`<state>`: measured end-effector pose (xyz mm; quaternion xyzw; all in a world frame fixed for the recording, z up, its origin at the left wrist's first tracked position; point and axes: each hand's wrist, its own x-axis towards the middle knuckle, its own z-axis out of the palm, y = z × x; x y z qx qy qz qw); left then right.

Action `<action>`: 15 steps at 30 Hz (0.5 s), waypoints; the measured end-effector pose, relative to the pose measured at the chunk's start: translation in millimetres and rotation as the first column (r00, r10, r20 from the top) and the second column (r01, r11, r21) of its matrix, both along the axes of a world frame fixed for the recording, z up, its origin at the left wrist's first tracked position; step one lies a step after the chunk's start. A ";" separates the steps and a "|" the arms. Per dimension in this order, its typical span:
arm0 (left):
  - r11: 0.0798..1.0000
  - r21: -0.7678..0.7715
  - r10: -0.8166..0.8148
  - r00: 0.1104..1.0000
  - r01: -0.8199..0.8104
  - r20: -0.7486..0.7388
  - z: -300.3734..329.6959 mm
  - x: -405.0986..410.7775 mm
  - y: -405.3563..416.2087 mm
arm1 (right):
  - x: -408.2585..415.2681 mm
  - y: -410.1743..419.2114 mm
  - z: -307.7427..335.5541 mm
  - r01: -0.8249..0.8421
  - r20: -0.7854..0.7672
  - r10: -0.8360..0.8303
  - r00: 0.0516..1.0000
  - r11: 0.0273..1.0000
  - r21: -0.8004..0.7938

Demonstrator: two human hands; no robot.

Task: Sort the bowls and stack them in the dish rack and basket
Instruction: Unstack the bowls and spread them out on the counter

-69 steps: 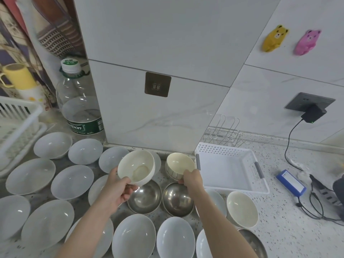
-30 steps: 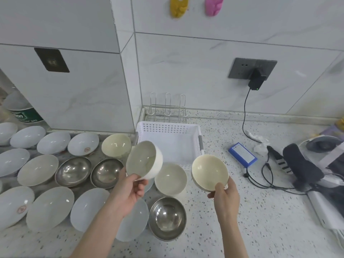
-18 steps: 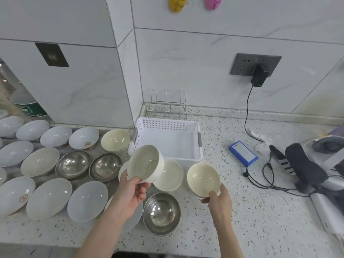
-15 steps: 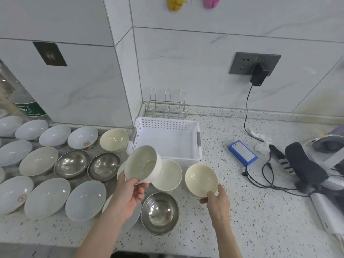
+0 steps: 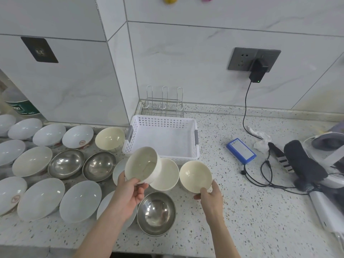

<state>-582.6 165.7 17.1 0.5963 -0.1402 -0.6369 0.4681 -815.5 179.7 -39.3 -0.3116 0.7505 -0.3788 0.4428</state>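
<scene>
Since a moment ago both bowls have come lower and nearer the white basket (image 5: 163,138), the right one dropping most. The left hand (image 5: 130,190) grips a white bowl (image 5: 142,164) by its near rim, thumb inside, tipping the mouth toward the person, its axis leaning toward 6 o'clock. The right hand (image 5: 209,192) pinches a cream bowl (image 5: 195,176) at its lower edge, mouth likewise tilted back and up. Both hang above the worktop (image 5: 242,220), just at the basket's 6 o'clock side. I'd guess they are held apart to compare them before one nests in the other. The wire rack (image 5: 163,105) stands behind the basket at 12 o'clock; the basket looks empty. Other bowls lie spread out toward 9 o'clock.
</scene>
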 end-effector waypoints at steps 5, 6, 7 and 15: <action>1.000 0.012 -0.011 1.000 0.011 -0.002 -2.5 -3.3 -2.8 | -2.0 0.5 -1.9 0.079 0.148 -0.084 0.985 0.996 0.042; 1.000 0.012 -0.015 1.000 0.015 -0.004 -2.4 -4.2 -3.1 | -2.8 0.2 -2.6 0.090 0.174 -0.097 0.980 0.995 0.047; 1.000 0.010 -0.017 1.000 0.017 -0.006 -2.1 -5.2 -3.3 | -3.5 -0.1 -3.2 0.093 0.187 -0.100 0.977 0.995 0.049; 0.999 0.007 -0.036 0.999 0.036 0.017 -3.0 -12.6 -4.6 | -4.3 0.4 -2.2 0.073 0.219 -0.080 0.972 0.997 0.039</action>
